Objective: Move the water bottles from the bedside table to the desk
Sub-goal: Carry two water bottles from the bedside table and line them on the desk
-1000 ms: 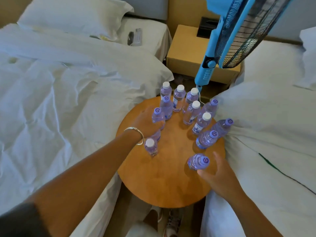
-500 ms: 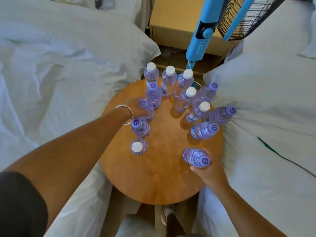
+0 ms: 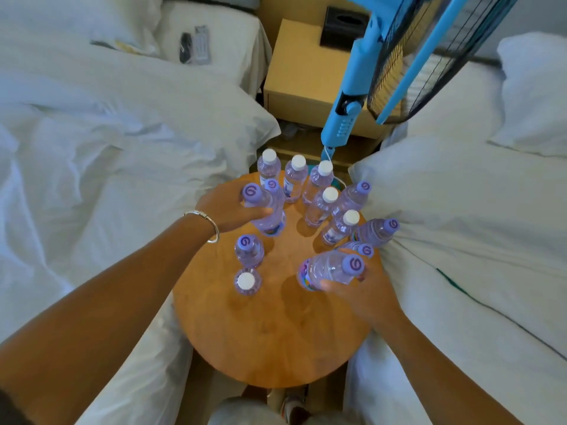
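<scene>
Both arms reach forward over the round table [image 3: 270,338], which stands between two beds. The left hand [image 3: 228,207], a bangle [image 3: 206,223] on its wrist, has its fingers wrapped around a purple-capped bottle [image 3: 260,210] at the table's left rear and holds it tilted, cap toward the camera. The right hand [image 3: 363,294] comes in from the right edge, palm up under a second bottle [image 3: 331,269], thumb and fingers curled round its body; this bottle lies slanted, cap up and to the right.

Twelve bottles show in all: the two being held and ten more on the table. Five of the twelve have white caps and seven have purple caps. Three white-capped ones stand in a row at the far edge, two more white caps stand right of centre, and one white cap [image 3: 246,282] sits nearest on the left with a purple cap [image 3: 249,250] just behind it. Three purple caps crowd the right rim against the duvet [image 3: 460,228]. A blue fan [image 3: 399,65] hangs over the far side, before a nightstand [image 3: 303,84].

Half a second ago both held bottles stood on the wood, each hand only closing on one. Now both are raised off the tabletop and tipped. The view has also swung up, showing more of the nightstand and pillows.
</scene>
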